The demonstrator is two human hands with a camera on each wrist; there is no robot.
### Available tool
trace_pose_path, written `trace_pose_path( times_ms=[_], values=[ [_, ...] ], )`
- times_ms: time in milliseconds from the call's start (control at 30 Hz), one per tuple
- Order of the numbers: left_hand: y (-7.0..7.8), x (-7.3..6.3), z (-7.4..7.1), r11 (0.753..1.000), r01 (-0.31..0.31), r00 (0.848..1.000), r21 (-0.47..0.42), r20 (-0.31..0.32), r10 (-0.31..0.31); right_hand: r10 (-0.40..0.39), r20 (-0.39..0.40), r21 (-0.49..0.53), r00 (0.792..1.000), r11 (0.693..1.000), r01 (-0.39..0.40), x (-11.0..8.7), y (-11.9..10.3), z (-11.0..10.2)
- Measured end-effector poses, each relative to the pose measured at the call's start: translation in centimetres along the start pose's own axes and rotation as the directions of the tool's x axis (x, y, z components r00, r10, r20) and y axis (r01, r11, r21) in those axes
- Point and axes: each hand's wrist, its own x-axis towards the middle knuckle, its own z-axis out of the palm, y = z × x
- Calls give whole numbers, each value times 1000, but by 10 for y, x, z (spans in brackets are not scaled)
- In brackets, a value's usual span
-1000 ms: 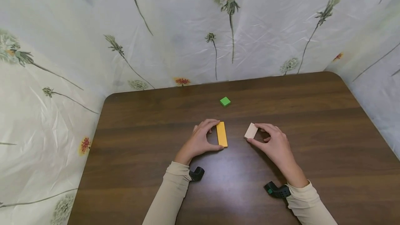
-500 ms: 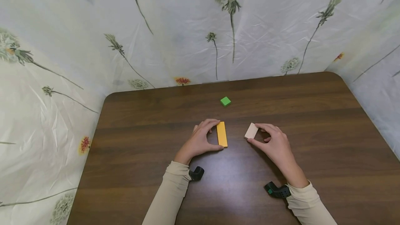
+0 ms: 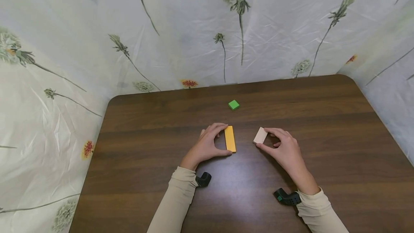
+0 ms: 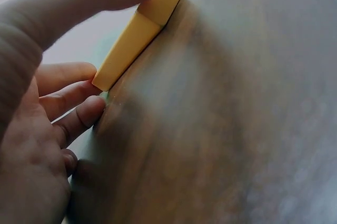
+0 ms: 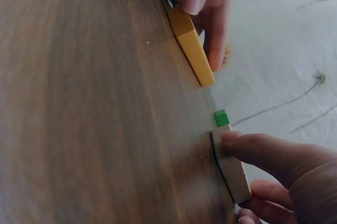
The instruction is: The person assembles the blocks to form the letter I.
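My left hand [image 3: 207, 145] pinches a long yellow block [image 3: 230, 139] by its two ends, thumb at the near end and fingers at the far one. In the left wrist view the yellow block [image 4: 131, 42] lies flat on the tabletop. To the right, my right hand [image 3: 286, 148] holds a shorter pale wooden block [image 3: 260, 135] between thumb and fingers, tilted slightly from the yellow one. The right wrist view shows the pale block [image 5: 231, 166] resting on the table too. A gap separates the two blocks. Farther back lies a small green block [image 3: 234, 104], touched by neither hand.
The brown wooden table [image 3: 155, 118] has rounded far corners. Behind it and at both sides hangs a pale sheet [image 3: 181, 28] printed with dandelions. Black wrist cameras [image 3: 203, 179] sit at both cuffs, below the hands.
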Motion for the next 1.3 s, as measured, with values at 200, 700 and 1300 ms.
trace_pose_path(
  times_ms=[200,700,1300],
  values=[
    [0,0,0,1000,-7,1000,6,-5,7,0,-2,4,1000,1000,0,0,1,1],
    [-2,1,0,1000,-14,1000,14,-10,14,5,3,11,1000,1000,-5,1,1,0],
    [-2,1,-1,1000,-9,1000,13,3,9,36,15,45,999,998,-37,1,-1,-1]
  ],
)
